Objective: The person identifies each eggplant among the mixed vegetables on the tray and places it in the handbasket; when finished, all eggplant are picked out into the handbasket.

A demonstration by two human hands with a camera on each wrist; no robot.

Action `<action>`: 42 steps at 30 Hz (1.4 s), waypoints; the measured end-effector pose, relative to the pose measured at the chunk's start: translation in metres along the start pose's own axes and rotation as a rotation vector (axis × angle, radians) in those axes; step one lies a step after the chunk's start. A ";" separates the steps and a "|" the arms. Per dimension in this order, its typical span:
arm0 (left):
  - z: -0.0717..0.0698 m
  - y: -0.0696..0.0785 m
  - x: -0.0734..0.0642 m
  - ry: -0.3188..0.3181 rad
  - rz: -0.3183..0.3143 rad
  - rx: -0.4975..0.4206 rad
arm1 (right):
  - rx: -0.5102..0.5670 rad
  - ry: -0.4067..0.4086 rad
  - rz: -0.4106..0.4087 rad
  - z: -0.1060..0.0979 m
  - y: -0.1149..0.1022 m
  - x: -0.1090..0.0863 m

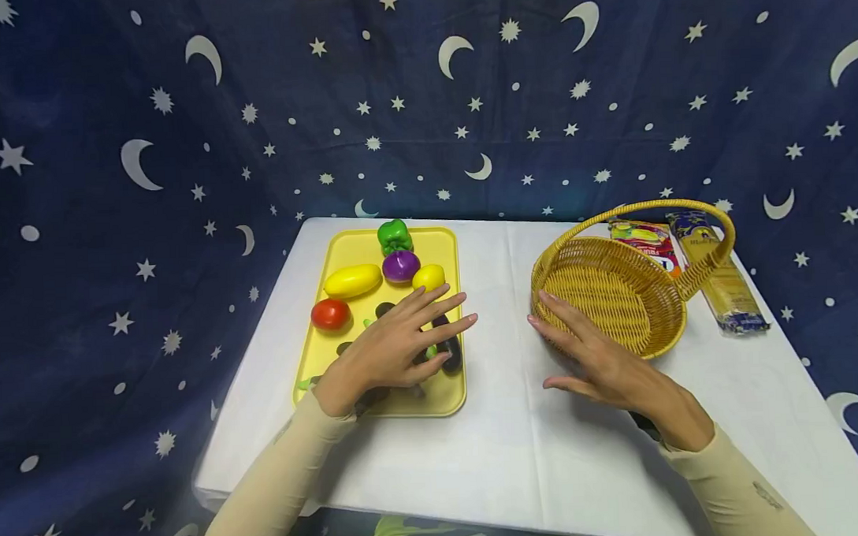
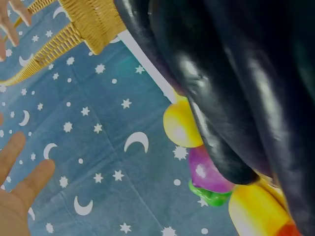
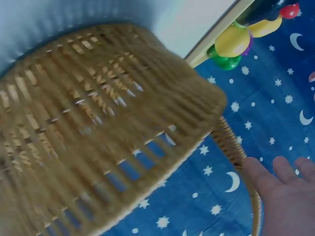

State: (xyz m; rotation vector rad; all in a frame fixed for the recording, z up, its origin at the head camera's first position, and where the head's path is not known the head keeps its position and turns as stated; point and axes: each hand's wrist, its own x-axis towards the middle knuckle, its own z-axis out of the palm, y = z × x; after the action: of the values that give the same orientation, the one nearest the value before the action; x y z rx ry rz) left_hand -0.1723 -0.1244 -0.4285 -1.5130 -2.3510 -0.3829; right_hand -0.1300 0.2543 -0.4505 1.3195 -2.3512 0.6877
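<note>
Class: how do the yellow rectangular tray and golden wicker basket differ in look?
The yellow rectangular tray is shallow; the golden wicker basket is deeper and rounded. The tray looks smooth, while the basket shows its weave. The tray shows no handle; the basket has an arched handle. Both are yellowish and stand on the white-covered table.

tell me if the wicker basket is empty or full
Empty as far as visible: inside the wicker basket, the head view shows only bare weave; the right hand hides part.
</note>
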 end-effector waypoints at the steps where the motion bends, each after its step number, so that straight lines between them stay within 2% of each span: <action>1: 0.000 -0.001 -0.002 -0.003 -0.003 0.004 | -0.002 0.013 0.007 -0.001 0.001 -0.001; 4: -0.002 -0.003 -0.007 0.003 -0.024 0.013 | -0.028 0.085 0.052 -0.006 0.007 -0.006; 6: -0.003 -0.004 -0.011 0.012 -0.046 0.016 | -0.060 0.156 0.140 -0.010 0.010 -0.012; 8: -0.004 -0.004 -0.015 0.024 -0.070 0.012 | -0.082 0.241 0.293 -0.014 0.012 -0.020; 11: -0.005 -0.004 -0.024 0.040 -0.100 0.014 | -0.087 0.442 0.548 -0.022 0.014 -0.031; 13: -0.006 -0.004 -0.031 0.056 -0.126 0.017 | -0.063 0.573 0.747 -0.029 0.018 -0.038; 15: -0.008 -0.004 -0.038 0.079 -0.155 0.015 | -0.036 0.658 0.951 -0.038 0.027 -0.043; 17: -0.011 -0.005 -0.045 0.114 -0.186 0.002 | 0.010 0.640 1.178 -0.047 0.039 -0.048; 19: -0.014 -0.004 -0.051 0.162 -0.210 -0.027 | 0.057 0.548 1.383 -0.056 0.052 -0.052; 21: -0.018 -0.005 -0.057 0.210 -0.230 -0.067 | 0.109 0.485 1.513 -0.061 0.063 -0.055; 23: -0.022 -0.005 -0.063 0.251 -0.250 -0.104 | 0.163 0.474 1.594 -0.064 0.072 -0.060; 25: -0.026 -0.005 -0.068 0.280 -0.274 -0.136 | 0.209 0.471 1.647 -0.066 0.079 -0.065; 26: -0.028 -0.005 -0.071 0.291 -0.288 -0.151 | 0.231 0.464 1.652 -0.065 0.083 -0.068; 28: -0.031 -0.006 -0.077 0.309 -0.323 -0.163 | 0.288 0.400 1.637 -0.065 0.091 -0.073; 31: -0.033 -0.007 -0.088 0.345 -0.369 -0.189 | 0.385 0.305 1.543 -0.063 0.102 -0.079; 34: -0.033 -0.007 -0.100 0.402 -0.404 -0.222 | 0.476 0.292 1.440 -0.059 0.110 -0.083; 39: -0.034 -0.007 -0.114 0.483 -0.417 -0.304 | 0.484 0.284 1.369 -0.051 0.114 -0.087; 42: -0.035 -0.008 -0.119 0.484 -0.424 -0.331 | 0.442 0.235 1.366 -0.049 0.114 -0.088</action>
State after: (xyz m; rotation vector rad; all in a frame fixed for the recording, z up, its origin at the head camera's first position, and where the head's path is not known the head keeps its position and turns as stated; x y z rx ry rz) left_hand -0.1287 -0.2397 -0.4455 -0.8760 -2.2547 -1.1469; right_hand -0.1809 0.3936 -0.4839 -0.5125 -2.6922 1.6302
